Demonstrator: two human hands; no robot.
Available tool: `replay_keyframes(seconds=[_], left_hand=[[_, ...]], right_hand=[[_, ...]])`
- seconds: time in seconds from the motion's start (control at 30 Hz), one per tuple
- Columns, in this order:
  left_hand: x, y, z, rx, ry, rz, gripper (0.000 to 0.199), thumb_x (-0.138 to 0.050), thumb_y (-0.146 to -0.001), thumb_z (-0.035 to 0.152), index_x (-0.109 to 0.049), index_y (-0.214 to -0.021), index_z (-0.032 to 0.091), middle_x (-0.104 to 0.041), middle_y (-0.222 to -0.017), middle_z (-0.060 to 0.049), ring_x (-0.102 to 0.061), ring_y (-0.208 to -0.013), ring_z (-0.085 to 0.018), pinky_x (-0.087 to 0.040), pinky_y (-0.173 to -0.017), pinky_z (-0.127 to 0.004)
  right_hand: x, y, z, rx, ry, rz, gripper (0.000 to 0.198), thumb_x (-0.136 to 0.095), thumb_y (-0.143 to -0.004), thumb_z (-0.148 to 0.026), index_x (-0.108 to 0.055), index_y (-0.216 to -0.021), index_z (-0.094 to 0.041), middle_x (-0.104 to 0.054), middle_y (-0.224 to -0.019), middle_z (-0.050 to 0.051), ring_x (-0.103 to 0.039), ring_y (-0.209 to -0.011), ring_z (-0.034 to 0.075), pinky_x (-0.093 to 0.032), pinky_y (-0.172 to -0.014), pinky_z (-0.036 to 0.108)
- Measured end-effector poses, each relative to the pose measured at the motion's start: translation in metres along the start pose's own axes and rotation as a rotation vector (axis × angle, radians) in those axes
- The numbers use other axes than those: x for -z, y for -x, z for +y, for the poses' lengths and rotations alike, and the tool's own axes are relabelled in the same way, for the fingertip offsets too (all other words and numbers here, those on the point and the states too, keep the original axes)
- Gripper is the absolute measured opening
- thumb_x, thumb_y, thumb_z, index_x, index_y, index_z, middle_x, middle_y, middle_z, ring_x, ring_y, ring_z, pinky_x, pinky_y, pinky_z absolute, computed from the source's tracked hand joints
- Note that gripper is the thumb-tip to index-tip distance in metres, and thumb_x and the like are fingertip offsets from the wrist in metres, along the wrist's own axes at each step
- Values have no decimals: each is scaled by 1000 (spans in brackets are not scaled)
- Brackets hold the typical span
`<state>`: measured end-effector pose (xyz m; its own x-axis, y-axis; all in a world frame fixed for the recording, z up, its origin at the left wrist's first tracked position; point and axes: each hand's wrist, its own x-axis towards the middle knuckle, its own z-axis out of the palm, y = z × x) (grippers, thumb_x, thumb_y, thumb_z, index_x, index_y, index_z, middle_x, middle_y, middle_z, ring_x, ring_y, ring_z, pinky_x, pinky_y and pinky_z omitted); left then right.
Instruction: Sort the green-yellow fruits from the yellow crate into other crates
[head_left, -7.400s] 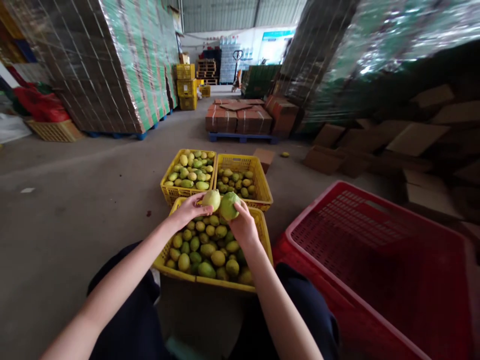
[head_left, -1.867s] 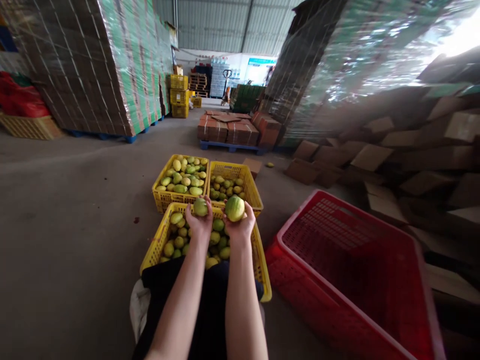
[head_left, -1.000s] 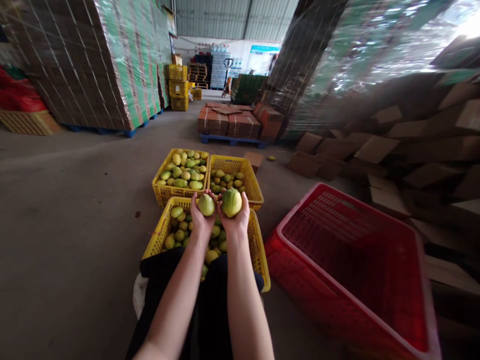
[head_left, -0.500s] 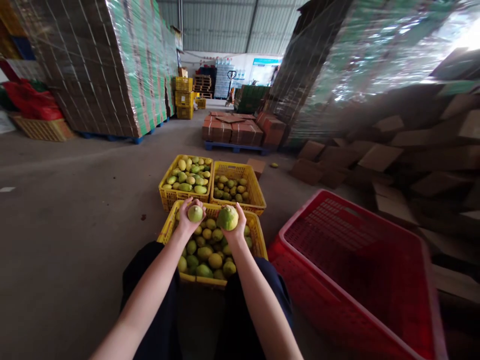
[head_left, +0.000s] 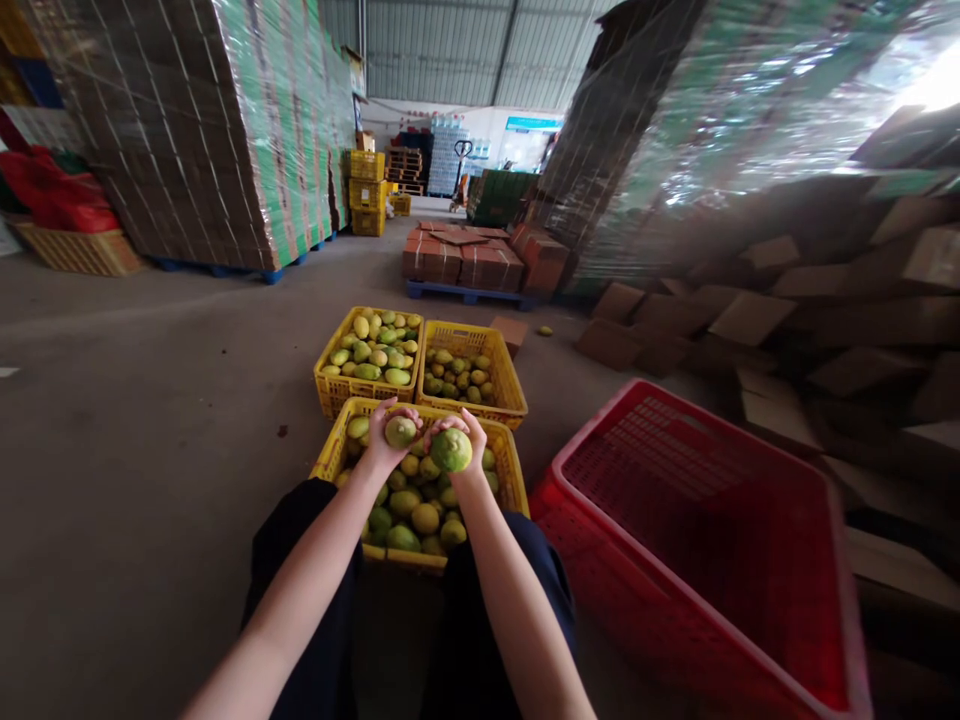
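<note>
Fingers of my left hand [head_left: 384, 440] wrap round a small yellow-green lemon [head_left: 400, 432], its tip turned toward me. Close beside it, my right hand [head_left: 472, 440] grips a larger green-yellow lemon [head_left: 451, 451]. Both fruits are held above the near yellow crate [head_left: 514, 470], in which many yellow and green lemons [head_left: 405, 502] lie. Behind it stand two more yellow crates: the left one [head_left: 330, 388] is heaped with lemons [head_left: 379, 345], and the right one [head_left: 510, 385] holds a lower layer [head_left: 457, 377].
A large red crate [head_left: 697, 560] stands at my right, with flattened cardboard [head_left: 757, 320] piled beyond. Ahead, brown cartons [head_left: 461, 265] rest on a blue pallet [head_left: 469, 295]. Wrapped carton stacks [head_left: 187, 140] rise on both sides. One lemon [head_left: 544, 331] lies on the floor.
My hands have come closer together. The left has shifted slightly right with its lemon; the right hand's lemon is a little lower and left, with more of its fingers showing.
</note>
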<state>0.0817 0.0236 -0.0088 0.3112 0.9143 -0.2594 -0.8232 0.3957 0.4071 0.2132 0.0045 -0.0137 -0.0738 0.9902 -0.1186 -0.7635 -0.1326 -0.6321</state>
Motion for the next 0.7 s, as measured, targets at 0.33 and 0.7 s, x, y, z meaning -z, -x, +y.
replay_keyframes(seconds=[0.33, 0.7], left_hand=[[2, -8, -3, 8, 12, 20, 41, -52, -91, 31, -62, -56, 14, -62, -55, -6, -59, -45, -15, -45, -42, -25], [-2, -12, -6, -129, 324, 200, 27, -43, -102, 25, -68, -96, 15, -72, -72, -3, -72, -68, -14, -61, -68, -24]], right_hand=[[-1, -5, 4, -22, -67, 57, 34, -50, -83, -34, -60, -54, -18, -64, -53, 6, -69, -60, 22, -61, -58, 36], [4, -20, 13, 5, -317, 398, 12, -56, -80, -31, -64, -77, -23, -71, -63, -1, -70, -60, 18, -60, -61, 31]])
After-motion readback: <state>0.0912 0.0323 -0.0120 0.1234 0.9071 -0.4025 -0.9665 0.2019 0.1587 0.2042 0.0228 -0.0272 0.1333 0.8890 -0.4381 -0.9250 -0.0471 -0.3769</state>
